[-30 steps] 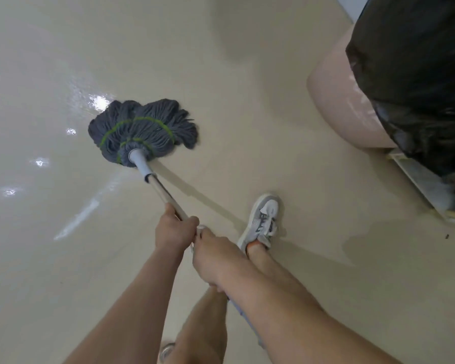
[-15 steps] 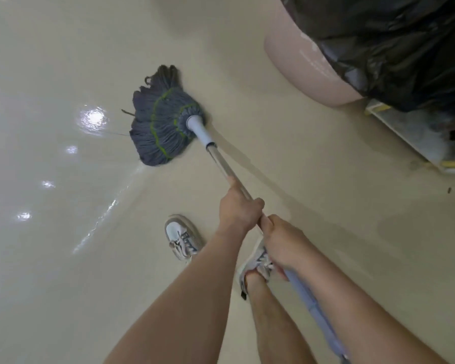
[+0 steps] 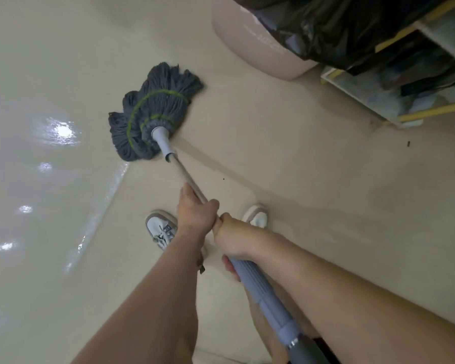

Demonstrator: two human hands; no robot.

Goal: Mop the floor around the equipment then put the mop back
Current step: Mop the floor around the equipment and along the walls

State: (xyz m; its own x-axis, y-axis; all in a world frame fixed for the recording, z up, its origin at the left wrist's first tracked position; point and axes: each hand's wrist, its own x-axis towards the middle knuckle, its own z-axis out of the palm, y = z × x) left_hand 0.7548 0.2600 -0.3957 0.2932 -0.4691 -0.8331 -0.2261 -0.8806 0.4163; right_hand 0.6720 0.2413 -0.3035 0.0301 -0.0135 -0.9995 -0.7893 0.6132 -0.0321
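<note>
The beige floor [image 3: 313, 195] shines wet on the left, duller on the right. On it lie the grey mop head [image 3: 153, 111], two white shoes [image 3: 161, 228], a pink bin [image 3: 258, 48] at the top and a white, yellow-edged rack [image 3: 365, 98] beside it.

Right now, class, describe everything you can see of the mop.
The mop has a dark grey string head with green stitched bands, splayed flat on the glossy beige floor. A pale collar joins a slim metal shaft, then a blue-grey ribbed grip. It slants toward the person; the left hand and right hand clasp it.
</note>
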